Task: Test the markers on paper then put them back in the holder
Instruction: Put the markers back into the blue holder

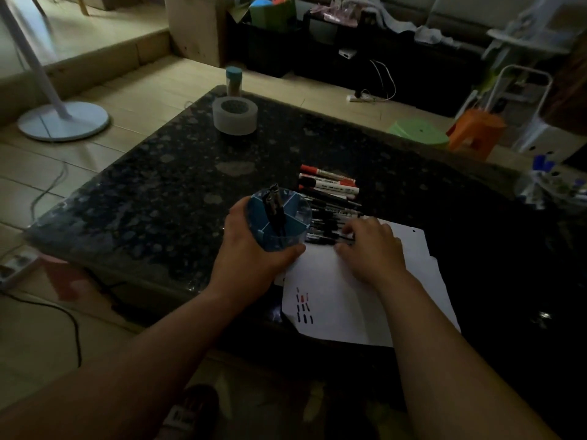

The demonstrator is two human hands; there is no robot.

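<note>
Head view: left hand (251,258) grips blue pen holder (279,244); right hand (371,249) pinches crosswise black marker (320,240) just beside it

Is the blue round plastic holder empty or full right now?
Partly filled: a few dark markers stand in the blue round plastic holder; many more lie beside it.

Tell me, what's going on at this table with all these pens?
A person seems to be putting markers away after trying them out. The left hand grips a blue holder with a few black markers already standing in it. The right hand reaches to the row of markers lying on the table, fingertips on a black one; whether it is pinched is unclear. The paper carries short test strokes.
</note>
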